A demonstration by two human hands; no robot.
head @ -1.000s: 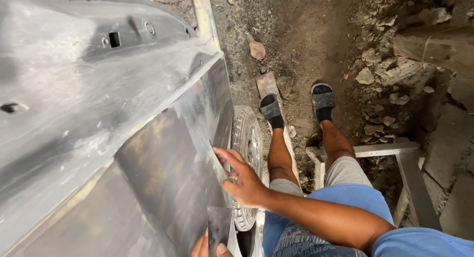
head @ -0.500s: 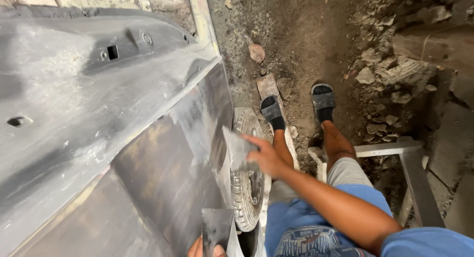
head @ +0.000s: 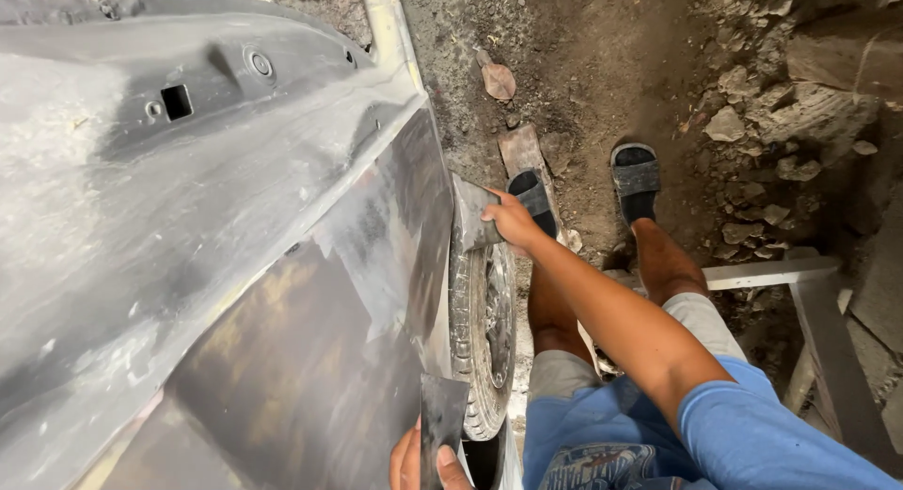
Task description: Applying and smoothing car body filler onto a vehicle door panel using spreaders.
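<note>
My right hand point(head: 513, 222) grips a flat grey putty scraper point(head: 472, 213) and presses its blade against the edge of a grey car body panel point(head: 235, 217) near the wheel arch. My left hand point(head: 419, 462) shows only its fingers at the bottom edge, holding a second flat dark metal plate point(head: 442, 417) upright against the panel's lower side. The panel is coated with grey filler, with darker bare patches on its side face.
A tyre and wheel point(head: 484, 330) sit under the panel. My feet in black sandals point(head: 636, 175) stand on dirt ground. Loose stones and rubble point(head: 752, 123) lie to the right, beside a white metal frame point(head: 800, 292).
My right hand has slid forward along the panel edge with the scraper, away from my body. The left hand with its plate has stayed low at the bottom.
</note>
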